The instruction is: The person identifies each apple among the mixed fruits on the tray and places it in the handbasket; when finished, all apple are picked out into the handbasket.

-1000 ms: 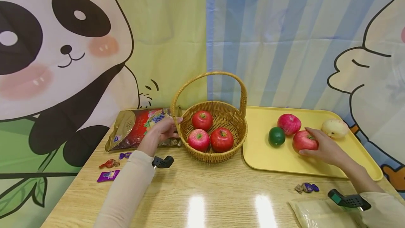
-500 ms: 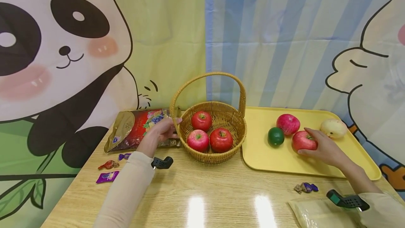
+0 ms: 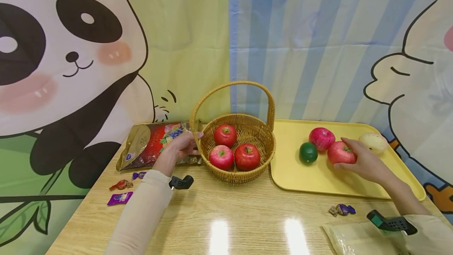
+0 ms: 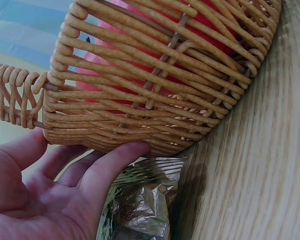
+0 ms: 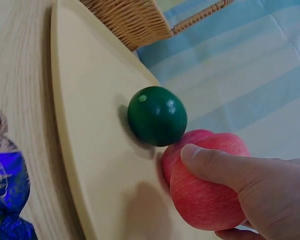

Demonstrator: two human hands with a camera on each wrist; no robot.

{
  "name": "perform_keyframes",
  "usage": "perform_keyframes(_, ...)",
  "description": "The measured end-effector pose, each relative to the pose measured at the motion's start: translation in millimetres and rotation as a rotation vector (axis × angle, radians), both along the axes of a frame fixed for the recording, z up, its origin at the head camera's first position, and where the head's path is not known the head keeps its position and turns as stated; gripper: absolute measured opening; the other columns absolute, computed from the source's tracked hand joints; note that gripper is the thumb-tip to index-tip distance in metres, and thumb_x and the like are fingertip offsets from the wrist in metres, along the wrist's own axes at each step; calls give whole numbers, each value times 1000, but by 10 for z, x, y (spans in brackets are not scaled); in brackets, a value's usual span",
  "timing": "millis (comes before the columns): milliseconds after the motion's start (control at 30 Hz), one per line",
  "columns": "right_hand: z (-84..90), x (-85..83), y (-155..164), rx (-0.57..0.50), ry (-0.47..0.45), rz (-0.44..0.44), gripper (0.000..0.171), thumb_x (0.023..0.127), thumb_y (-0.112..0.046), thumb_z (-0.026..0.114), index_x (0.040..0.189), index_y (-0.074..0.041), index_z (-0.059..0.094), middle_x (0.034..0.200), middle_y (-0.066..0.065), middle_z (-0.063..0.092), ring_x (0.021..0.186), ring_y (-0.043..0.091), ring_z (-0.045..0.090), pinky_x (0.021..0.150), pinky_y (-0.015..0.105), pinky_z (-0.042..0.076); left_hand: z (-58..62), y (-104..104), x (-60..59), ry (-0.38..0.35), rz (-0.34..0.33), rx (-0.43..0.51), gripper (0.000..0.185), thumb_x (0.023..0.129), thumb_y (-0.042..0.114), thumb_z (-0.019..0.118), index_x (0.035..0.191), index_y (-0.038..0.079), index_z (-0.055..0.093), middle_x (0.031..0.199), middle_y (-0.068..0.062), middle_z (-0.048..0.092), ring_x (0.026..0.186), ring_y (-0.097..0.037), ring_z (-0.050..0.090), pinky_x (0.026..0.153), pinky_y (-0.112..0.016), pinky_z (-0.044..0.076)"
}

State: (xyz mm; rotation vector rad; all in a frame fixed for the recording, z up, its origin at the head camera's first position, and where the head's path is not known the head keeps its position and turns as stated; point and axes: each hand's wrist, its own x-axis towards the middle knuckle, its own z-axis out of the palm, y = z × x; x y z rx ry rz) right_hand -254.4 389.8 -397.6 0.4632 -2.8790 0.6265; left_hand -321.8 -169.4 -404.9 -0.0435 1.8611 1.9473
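Across your table (image 3: 255,207), the yellow tray (image 3: 297,176) sits at 3 o'clock of the wicker basket (image 3: 240,176), the printed bag (image 3: 155,141) at 9. Your left hand (image 3: 178,146) holds the basket's 9 o'clock side, fingers against the outer wall. Your right hand (image 3: 368,164) grips the pink apple (image 3: 337,154) between thumb and fingers, over the tray; whether it quite clears the surface is hard to tell. Three red apples (image 3: 247,157) lie in the basket. From your gripped apple, a pale fruit (image 3: 374,143) is toward 2 o'clock, a smaller green fruit (image 3: 308,152) at 9.
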Motion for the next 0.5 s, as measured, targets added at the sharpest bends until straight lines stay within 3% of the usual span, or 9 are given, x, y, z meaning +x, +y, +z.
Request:
perform_keyframes(167,104,2,-77,-7,74,31,87,73,-29,85,138,8,41,128,33,47,107,48,47,79,65,49,-73,-24,-49,-3,5,5,44,103,23,45,140,-1,41,143,-21,46,124,-30,53,88,-42,55)
perform_keyframes(500,420,48,-426,7,108,99,86,73,-31,85,139,3,43,134,29,47,114,46,47,80,63,50,-103,-43,-68,16,-12,13,42,104,23,44,138,-2,42,143,-23,46,126,-33,51,90,-43,54)
